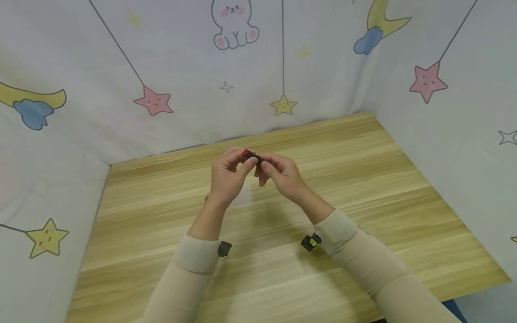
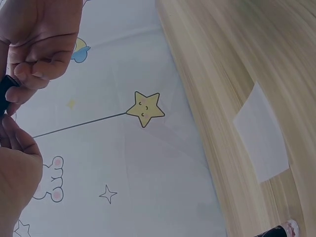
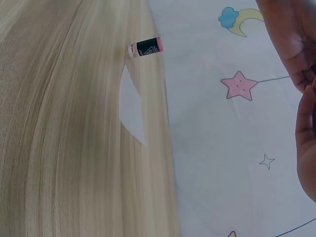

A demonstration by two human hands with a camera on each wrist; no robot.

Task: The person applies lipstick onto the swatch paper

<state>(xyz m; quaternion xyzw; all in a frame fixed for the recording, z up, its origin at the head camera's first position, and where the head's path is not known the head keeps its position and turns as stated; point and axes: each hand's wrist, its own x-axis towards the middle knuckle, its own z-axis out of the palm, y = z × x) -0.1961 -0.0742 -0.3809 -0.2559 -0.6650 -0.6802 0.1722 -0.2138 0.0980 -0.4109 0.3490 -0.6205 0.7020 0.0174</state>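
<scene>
In the head view, my left hand (image 1: pixel 228 176) and right hand (image 1: pixel 286 177) meet above the table. Between them is a slim black tube (image 1: pixel 252 156) with a red end, pinched by the thumb and fingers of each hand. Its red end points up past the left thumb. The left wrist view shows one dark end of the tube (image 2: pixel 8 90) at the image edge, partly covered by fingers. A white piece of paper (image 1: pixel 243 196) lies on the table below the hands, partly hidden by the left wrist.
A small bottle (image 3: pixel 146 47) with a black label and pink end lies on its side beside the paper, near the back of the wood-grain table (image 1: pixel 363 179). A white cloth (image 1: pixel 194 116) printed with stars and moons stands around the back and sides.
</scene>
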